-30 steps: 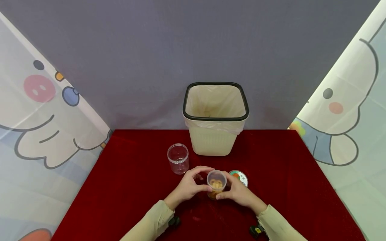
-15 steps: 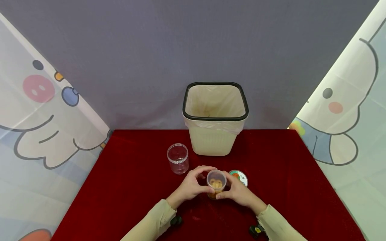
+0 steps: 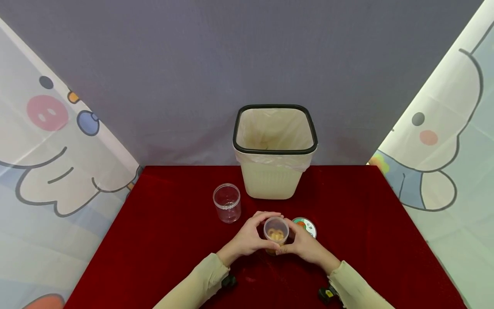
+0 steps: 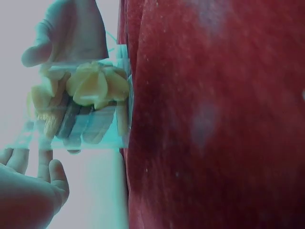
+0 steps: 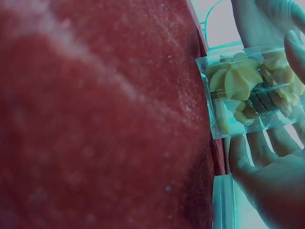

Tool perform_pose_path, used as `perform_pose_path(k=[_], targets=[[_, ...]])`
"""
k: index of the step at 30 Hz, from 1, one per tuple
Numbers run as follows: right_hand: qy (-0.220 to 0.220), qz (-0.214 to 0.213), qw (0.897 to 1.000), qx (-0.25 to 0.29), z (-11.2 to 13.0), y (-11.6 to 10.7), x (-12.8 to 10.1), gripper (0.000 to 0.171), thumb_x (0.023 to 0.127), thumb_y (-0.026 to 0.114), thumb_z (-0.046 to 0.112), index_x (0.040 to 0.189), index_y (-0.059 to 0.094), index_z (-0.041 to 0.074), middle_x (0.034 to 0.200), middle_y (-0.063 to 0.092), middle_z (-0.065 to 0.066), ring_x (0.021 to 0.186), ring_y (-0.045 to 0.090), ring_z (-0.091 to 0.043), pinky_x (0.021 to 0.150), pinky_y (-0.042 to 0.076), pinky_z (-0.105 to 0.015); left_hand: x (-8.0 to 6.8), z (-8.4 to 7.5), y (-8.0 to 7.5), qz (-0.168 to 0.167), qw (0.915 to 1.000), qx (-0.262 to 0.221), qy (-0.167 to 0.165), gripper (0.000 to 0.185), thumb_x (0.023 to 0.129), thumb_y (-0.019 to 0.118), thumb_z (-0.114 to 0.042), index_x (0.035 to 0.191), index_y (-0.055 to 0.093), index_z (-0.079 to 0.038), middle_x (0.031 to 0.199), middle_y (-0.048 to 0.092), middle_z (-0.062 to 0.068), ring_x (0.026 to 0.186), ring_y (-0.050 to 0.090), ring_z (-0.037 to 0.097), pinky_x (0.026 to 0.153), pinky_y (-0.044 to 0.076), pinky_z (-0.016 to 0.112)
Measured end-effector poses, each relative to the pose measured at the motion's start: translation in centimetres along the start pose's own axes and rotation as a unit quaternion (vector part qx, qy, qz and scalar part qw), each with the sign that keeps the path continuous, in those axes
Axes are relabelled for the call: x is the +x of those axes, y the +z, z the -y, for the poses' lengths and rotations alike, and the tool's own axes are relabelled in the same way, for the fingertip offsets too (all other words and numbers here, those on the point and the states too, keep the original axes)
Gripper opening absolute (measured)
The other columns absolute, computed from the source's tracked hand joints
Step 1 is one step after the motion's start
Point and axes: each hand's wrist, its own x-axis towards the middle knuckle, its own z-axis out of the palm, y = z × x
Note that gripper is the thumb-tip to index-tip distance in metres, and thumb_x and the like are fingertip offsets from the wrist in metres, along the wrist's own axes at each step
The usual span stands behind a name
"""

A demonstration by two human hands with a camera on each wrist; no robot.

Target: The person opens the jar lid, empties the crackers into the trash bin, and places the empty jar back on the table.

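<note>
In the head view a small clear jar of cookies (image 3: 275, 235) stands upright on the red cloth between both hands. Its round rim faces the camera, and yellowish, flower-shaped cookies show through the wall in both wrist views. My left hand (image 3: 248, 237) grips it near the top, thumb along the front and fingers reaching round the back of the rim. From the other side my right hand (image 3: 306, 246) holds the jar's wall, its thumb at the front. Behind the right fingers lies a flat round piece with a printed white, green and orange label (image 3: 310, 227), partly hidden.
An open clear jar (image 3: 227, 204) stands to the left, beyond the left hand. Behind it is a cream bin (image 3: 271, 180) with a black rim and a bag liner. The red cloth (image 3: 173, 223) covers the table, backed by a grey curtain (image 3: 185, 86).
The left fingers and thumb have slid to the right round the jar's rim, and the left wrist has shifted slightly right. The right hand and the jar stay in nearly the same place.
</note>
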Motion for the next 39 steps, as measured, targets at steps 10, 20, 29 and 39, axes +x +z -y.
perform_pose_path(k=[10,20,29,39], targets=[[-0.002,-0.002,1.0,-0.016,0.0,0.2,0.0,0.082,0.086,0.08,0.015,0.153,0.033,0.005,0.146,0.045,-0.017,0.126,0.053,-0.028,0.095,0.049,-0.03,0.1,-0.1,0.4,0.006,0.9998,-0.012,-0.014,0.083,0.069,0.092,-0.007,0.142,0.053,-0.014,0.135,0.057,-0.005,0.117,0.05,0.016,0.101,0.042,0.035],[-0.003,-0.003,0.998,-0.057,0.0,0.1,0.0,0.085,0.084,0.082,0.02,0.153,0.033,0.014,0.144,0.049,-0.006,0.129,0.051,-0.024,0.102,0.042,-0.027,-0.5,0.0,0.1,0.009,0.9996,-0.025,-0.005,0.084,0.07,0.091,-0.005,0.143,0.051,-0.013,0.131,0.056,0.001,0.117,0.054,0.019,0.099,0.045,0.037],[0.0,-0.005,0.998,-0.058,0.1,-0.2,-0.1,0.085,0.083,0.084,0.022,0.153,0.036,0.014,0.142,0.05,-0.008,0.127,0.052,-0.024,0.102,0.041,-0.024,-0.6,0.2,-0.3,0.016,0.9993,-0.031,0.014,0.08,0.075,0.089,-0.011,0.145,0.05,-0.013,0.14,0.055,0.001,0.124,0.049,0.021,0.104,0.042,0.041],[-0.034,0.008,0.999,-0.039,-0.2,-0.1,0.1,0.069,0.082,0.083,0.013,0.141,0.047,0.015,0.134,0.055,-0.006,0.122,0.056,-0.021,0.099,0.045,-0.028,-1.0,0.2,-0.6,0.002,0.9998,0.009,0.02,0.08,0.075,0.087,-0.004,0.146,0.05,-0.007,0.14,0.055,0.007,0.118,0.051,0.029,0.095,0.047,0.043]])
